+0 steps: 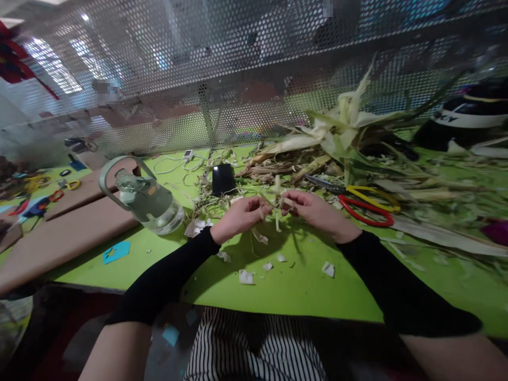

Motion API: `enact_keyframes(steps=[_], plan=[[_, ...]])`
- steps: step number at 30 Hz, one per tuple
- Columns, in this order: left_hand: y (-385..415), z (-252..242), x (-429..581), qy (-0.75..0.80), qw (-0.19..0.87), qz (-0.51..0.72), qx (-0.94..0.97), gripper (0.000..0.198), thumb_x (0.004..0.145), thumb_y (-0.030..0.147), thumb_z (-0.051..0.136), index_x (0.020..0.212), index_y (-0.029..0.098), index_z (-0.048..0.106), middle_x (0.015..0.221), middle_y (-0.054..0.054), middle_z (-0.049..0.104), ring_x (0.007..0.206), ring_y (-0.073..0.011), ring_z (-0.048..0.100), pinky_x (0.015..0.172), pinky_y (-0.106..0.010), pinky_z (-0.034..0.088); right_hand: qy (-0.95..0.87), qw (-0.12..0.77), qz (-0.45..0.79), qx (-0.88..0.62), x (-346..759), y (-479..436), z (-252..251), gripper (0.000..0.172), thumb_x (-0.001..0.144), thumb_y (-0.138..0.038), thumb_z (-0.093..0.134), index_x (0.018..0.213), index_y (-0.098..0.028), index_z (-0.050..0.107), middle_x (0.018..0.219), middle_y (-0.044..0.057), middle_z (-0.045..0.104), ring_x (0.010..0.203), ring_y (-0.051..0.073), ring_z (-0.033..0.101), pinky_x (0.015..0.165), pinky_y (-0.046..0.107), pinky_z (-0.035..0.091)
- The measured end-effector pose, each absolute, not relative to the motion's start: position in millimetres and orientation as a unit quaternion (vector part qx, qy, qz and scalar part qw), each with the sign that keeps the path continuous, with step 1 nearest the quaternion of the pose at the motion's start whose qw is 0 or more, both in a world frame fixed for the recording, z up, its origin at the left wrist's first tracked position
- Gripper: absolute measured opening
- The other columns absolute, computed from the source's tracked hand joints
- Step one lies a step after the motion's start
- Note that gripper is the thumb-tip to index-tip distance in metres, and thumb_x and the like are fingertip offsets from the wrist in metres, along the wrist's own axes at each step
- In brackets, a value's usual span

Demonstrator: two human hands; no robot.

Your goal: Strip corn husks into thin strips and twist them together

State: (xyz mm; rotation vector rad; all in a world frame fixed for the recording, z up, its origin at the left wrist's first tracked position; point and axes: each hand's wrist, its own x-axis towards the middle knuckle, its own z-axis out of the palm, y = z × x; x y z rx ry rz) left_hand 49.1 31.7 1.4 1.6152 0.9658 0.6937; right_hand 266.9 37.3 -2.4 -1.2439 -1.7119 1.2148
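Observation:
Over the middle of the green table, my two hands face each other around a small pale figure of twisted corn husk [277, 203]. My left hand [249, 212] pinches its left side with bent fingers. From the other side, my right hand [307, 209] grips a strip of it between thumb and fingertips. The figure stands upright, with a stem above and a tail hanging below. Scissors with red and yellow handles [369, 206] lie just right of my right hand. Torn scraps of husk [246, 277] lie on the table below my hands.
A clear green bottle [145, 201] stands to the left, near brown flat boards [75, 233] and a blue card [116, 252]. A black phone-like slab [223, 180] lies behind my hands. Piled corn husks [345, 148] spread at right, before a perforated metal screen [198, 69].

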Motion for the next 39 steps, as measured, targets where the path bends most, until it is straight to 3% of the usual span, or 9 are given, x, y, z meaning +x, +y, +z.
enact_keyframes(steps=[4, 9, 14, 22, 25, 28, 33, 39], plan=[[32.9, 0.9, 43.4, 0.438, 0.54, 0.282, 0.661, 0.031, 0.095, 0.041, 0.065, 0.077, 0.017, 0.057, 0.065, 0.004, 0.057, 0.057, -0.0077, 0.047, 0.061, -0.024, 0.038, -0.622, 0.345, 0.494, -0.501, 268.4, 42.5, -11.2, 0.05, 0.07, -0.065, 0.079, 0.086, -0.019, 0.071, 0.072, -0.001, 0.066, 0.061, 0.013, 0.052, 0.06, 0.029, 0.037], [33.2, 5.1, 41.6, 0.449, 0.557, 0.287, 0.637, 0.035, 0.103, 0.038, 0.05, 0.08, 0.015, 0.063, 0.065, 0.001, 0.061, 0.058, -0.008, 0.052, 0.061, -0.023, 0.042, -0.669, 0.339, 0.468, -0.467, 270.1, 42.8, -9.8, 0.044, 0.074, -0.062, 0.078, 0.089, -0.02, 0.073, 0.078, 0.001, 0.07, 0.07, 0.016, 0.059, 0.069, 0.033, 0.046], [34.6, -0.7, 40.1, 0.419, 0.582, 0.272, 0.642, 0.023, 0.092, 0.035, 0.067, 0.086, 0.013, 0.068, 0.071, 0.002, 0.065, 0.062, -0.006, 0.055, 0.063, -0.02, 0.044, -0.676, 0.374, 0.45, -0.448, 267.7, 36.9, -4.6, 0.045, 0.074, -0.064, 0.081, 0.092, -0.023, 0.075, 0.092, 0.004, 0.074, 0.082, 0.02, 0.065, 0.078, 0.037, 0.053], [29.8, -4.2, 40.3, 0.358, 0.621, 0.285, 0.637, 0.033, 0.09, 0.044, 0.072, 0.105, 0.015, 0.075, 0.094, -0.005, 0.073, 0.076, -0.0105, 0.061, 0.074, -0.027, 0.049, -0.682, 0.403, 0.452, -0.41, 271.3, 33.2, -4.2, 0.037, 0.077, -0.058, 0.083, 0.091, -0.025, 0.073, 0.093, 0.003, 0.073, 0.084, 0.02, 0.067, 0.08, 0.038, 0.057], [29.3, -5.2, 40.9, 0.348, 0.597, 0.323, 0.646, 0.029, 0.09, 0.035, 0.074, 0.113, 0.018, 0.076, 0.115, -0.009, 0.074, 0.097, -0.0163, 0.067, 0.091, -0.035, 0.052, -0.71, 0.406, 0.411, -0.403, 273.6, 31.8, -2.0, 0.029, 0.081, -0.052, 0.081, 0.09, -0.026, 0.073, 0.093, 0.002, 0.073, 0.087, 0.021, 0.068, 0.083, 0.04, 0.057], [30.2, -7.8, 40.9, 0.342, 0.544, 0.361, 0.676, 0.025, 0.087, 0.031, 0.078, 0.108, 0.019, 0.077, 0.119, -0.009, 0.074, 0.11, -0.0193, 0.066, 0.104, -0.04, 0.048, -0.748, 0.389, 0.357, -0.402, 271.7, 27.9, 3.8, 0.024, 0.085, -0.05, 0.078, 0.088, -0.027, 0.072, 0.091, 0.003, 0.073, 0.087, 0.023, 0.068, 0.086, 0.044, 0.057], [29.5, -11.4, 41.1, 0.337, 0.453, 0.4, 0.722, 0.018, 0.086, 0.03, 0.079, 0.099, 0.018, 0.075, 0.106, -0.005, 0.073, 0.103, -0.0176, 0.065, 0.101, -0.038, 0.049, -0.773, 0.37, 0.325, -0.4, 263.9, 20.3, 11.4, 0.018, 0.086, -0.046, 0.075, 0.087, -0.029, 0.066, 0.089, 0.004, 0.072, 0.083, 0.025, 0.068, 0.082, 0.044, 0.057], [25.6, -11.9, 44.4, 0.383, 0.344, 0.332, 0.79, 0.014, 0.093, 0.024, 0.067, 0.106, 0.019, 0.071, 0.115, -0.008, 0.074, 0.109, -0.0216, 0.065, 0.104, -0.044, 0.048, -0.772, 0.304, 0.342, -0.442, 263.5, 26.5, 6.8, 0.031, 0.086, -0.055, 0.072, 0.095, -0.025, 0.068, 0.09, 0.004, 0.074, 0.08, 0.023, 0.067, 0.073, 0.04, 0.054]])
